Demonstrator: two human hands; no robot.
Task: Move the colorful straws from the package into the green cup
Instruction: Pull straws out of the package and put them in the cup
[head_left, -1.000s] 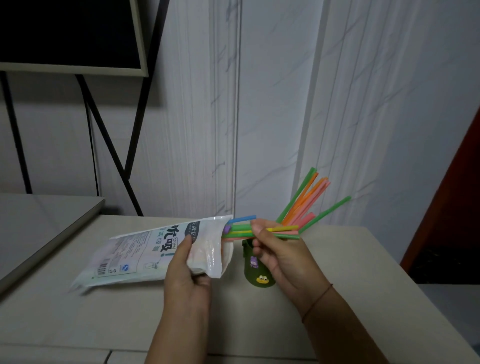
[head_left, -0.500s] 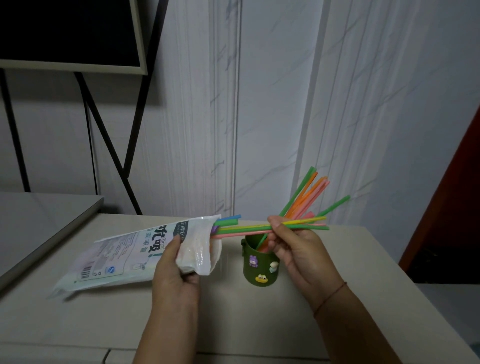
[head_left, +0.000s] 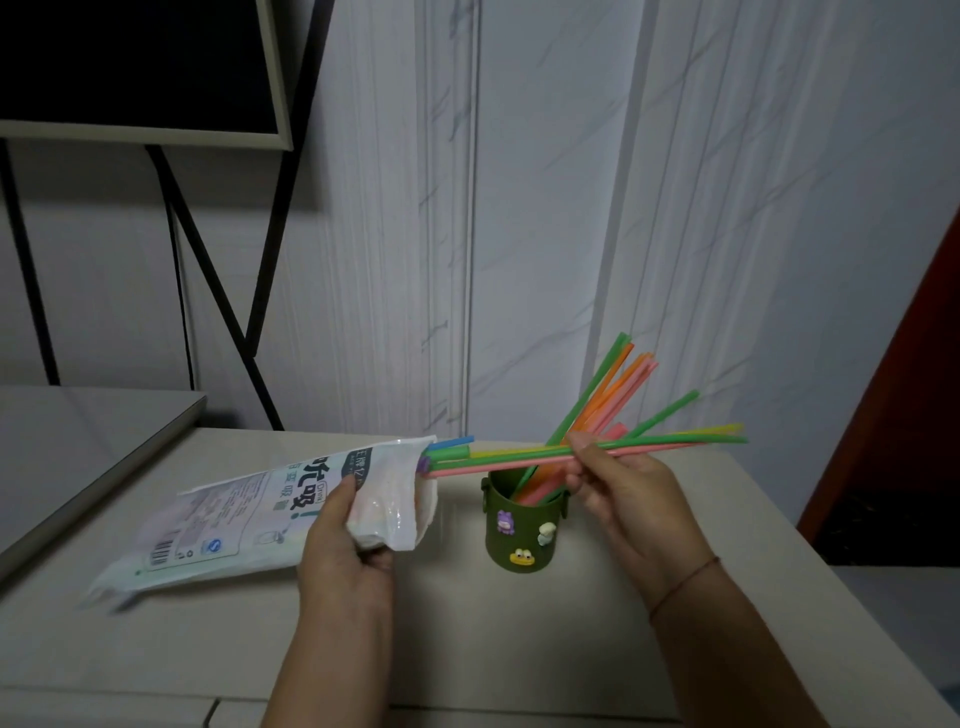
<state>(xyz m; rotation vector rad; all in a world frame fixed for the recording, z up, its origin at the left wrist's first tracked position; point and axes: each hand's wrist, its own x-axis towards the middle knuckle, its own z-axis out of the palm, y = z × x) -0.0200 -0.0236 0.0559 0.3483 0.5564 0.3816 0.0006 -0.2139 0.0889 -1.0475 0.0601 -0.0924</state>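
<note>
Sensibly, left hand (head_left: 347, 564) grips straw package (head_left: 234, 514), mouth toward three o'clock; right hand (head_left: 631, 501) pinches straws (head_left: 519, 457) to draw them over green cup (head_left: 524, 526).

Dim, bluish-grey light, soft and even; the marbled wall (head_left: 545, 234) is brightest at centre. A soft shadow lies beneath the dark board (head_left: 130, 62) at upper left. Glare glints on the package (head_left: 384, 525), whose lower-left end blurs. Vertical lines bow near the edges.

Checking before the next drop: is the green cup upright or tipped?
Upright. The green cup stands on its base on the table, mouth facing up, with straws leaning out of it to the right.
</note>
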